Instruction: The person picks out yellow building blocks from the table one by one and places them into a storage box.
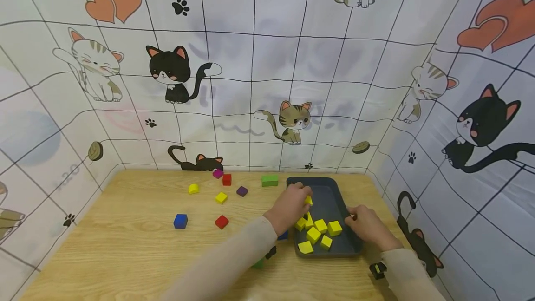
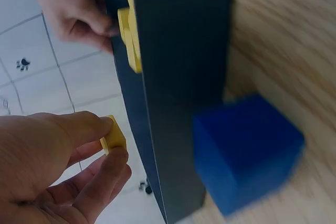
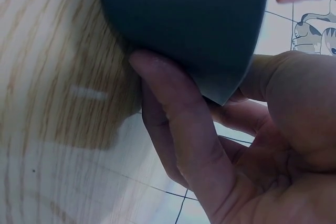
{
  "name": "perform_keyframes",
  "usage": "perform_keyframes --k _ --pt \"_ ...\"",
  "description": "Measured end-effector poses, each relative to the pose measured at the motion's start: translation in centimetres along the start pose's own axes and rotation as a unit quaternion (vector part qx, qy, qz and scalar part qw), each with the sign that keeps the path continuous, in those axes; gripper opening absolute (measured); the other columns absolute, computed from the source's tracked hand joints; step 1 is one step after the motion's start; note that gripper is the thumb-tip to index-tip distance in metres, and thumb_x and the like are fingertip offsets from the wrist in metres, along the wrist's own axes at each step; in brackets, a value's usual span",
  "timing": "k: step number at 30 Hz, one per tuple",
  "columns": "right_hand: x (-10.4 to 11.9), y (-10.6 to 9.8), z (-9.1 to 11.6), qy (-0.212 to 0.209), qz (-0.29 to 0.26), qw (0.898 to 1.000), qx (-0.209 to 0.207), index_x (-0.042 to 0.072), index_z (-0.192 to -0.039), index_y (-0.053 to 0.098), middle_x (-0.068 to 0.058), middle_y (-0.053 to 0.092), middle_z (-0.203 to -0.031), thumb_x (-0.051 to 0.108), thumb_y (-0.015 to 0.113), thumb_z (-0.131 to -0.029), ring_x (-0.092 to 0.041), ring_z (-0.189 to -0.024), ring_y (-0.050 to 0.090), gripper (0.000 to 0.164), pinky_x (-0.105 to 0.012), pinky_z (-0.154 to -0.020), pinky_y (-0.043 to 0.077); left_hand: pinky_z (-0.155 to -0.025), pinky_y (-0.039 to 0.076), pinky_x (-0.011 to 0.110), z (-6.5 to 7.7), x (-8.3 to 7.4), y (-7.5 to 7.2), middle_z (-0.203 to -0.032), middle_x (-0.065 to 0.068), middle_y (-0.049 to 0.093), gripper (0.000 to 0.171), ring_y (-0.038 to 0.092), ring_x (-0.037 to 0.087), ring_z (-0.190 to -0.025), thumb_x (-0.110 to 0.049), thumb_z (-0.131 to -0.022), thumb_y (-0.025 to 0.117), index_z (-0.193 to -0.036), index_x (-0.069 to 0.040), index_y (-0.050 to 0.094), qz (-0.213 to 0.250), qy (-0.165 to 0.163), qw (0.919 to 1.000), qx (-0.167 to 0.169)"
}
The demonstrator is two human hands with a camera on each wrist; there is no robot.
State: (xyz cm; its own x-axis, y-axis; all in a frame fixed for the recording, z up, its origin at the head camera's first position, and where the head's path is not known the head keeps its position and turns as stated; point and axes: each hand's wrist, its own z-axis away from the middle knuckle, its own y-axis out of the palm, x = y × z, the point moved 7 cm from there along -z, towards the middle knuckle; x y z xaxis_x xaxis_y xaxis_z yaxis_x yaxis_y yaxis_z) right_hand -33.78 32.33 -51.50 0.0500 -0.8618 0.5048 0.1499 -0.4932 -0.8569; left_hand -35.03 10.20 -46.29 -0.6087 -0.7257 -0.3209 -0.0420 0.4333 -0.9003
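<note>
My left hand (image 1: 290,206) pinches a small yellow block (image 2: 114,136) between thumb and fingers, above the left part of a dark grey tray (image 1: 327,195). Several yellow blocks (image 1: 313,235) lie loose in the near half of that tray. On the tray's right side, my right hand (image 1: 369,226) grips the rim, with the thumb at the top and fingers against the outer wall (image 3: 184,14) in the right wrist view. Just outside the tray's left wall sits a blue cube (image 2: 247,156), mostly hidden by the left arm in the head view.
Scattered left of the tray are a blue cube (image 1: 180,221), red blocks (image 1: 222,222), yellow blocks (image 1: 221,197), a dark purple block (image 1: 242,191) and a magenta one (image 1: 218,173). A green block (image 1: 270,180) lies near the back edge. Cat-print cloth (image 1: 234,96) encloses the wooden table (image 1: 138,245).
</note>
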Motion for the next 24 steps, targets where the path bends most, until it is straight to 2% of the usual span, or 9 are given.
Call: perform_keyframes --k 4,10,18,24 --pt "0.2 -0.1 0.0 0.001 -0.003 1.000 0.000 -0.012 -0.136 0.052 -0.030 0.063 -0.122 0.008 0.062 -0.094 -0.022 -0.082 0.061 0.048 -0.034 -0.064 0.052 -0.076 0.048 0.012 -0.8 -1.6 1.0 -0.108 -0.005 0.060 0.025 0.057 0.012 -0.098 -0.021 -0.093 0.075 -0.117 -0.018 0.068 0.005 0.001 0.9998 0.018" --pt "0.1 0.0 0.0 0.007 -0.011 1.000 0.005 -0.012 -0.136 0.051 -0.028 0.064 -0.119 0.009 0.062 -0.094 -0.021 -0.078 0.059 0.048 -0.033 -0.062 0.050 -0.072 0.048 0.010 -1.5 -2.8 2.4 -0.110 -0.005 0.058 0.027 0.055 0.009 -0.095 -0.023 -0.095 0.073 -0.121 -0.019 0.066 0.008 -0.007 0.9985 0.053" --pt "0.0 0.1 0.0 0.000 -0.013 1.000 0.006 -0.012 -0.137 0.051 -0.029 0.063 -0.123 0.009 0.061 -0.094 -0.021 -0.078 0.058 0.049 -0.033 -0.061 0.049 -0.070 0.047 0.012 -1.2 -2.8 2.9 -0.105 -0.006 0.058 0.029 0.054 0.009 -0.092 -0.025 -0.093 0.076 -0.120 -0.018 0.067 -0.009 -0.008 0.9982 0.058" --pt "-0.1 0.1 0.0 -0.003 -0.014 1.000 0.000 -0.011 -0.137 0.051 -0.030 0.061 -0.124 0.008 0.061 -0.094 -0.021 -0.075 0.058 0.048 -0.033 -0.058 0.048 -0.076 0.050 0.015 -0.8 -2.3 2.1 -0.109 -0.005 0.061 0.029 0.057 0.012 -0.096 -0.028 -0.093 0.075 -0.120 -0.019 0.069 -0.025 0.010 0.9991 0.032"
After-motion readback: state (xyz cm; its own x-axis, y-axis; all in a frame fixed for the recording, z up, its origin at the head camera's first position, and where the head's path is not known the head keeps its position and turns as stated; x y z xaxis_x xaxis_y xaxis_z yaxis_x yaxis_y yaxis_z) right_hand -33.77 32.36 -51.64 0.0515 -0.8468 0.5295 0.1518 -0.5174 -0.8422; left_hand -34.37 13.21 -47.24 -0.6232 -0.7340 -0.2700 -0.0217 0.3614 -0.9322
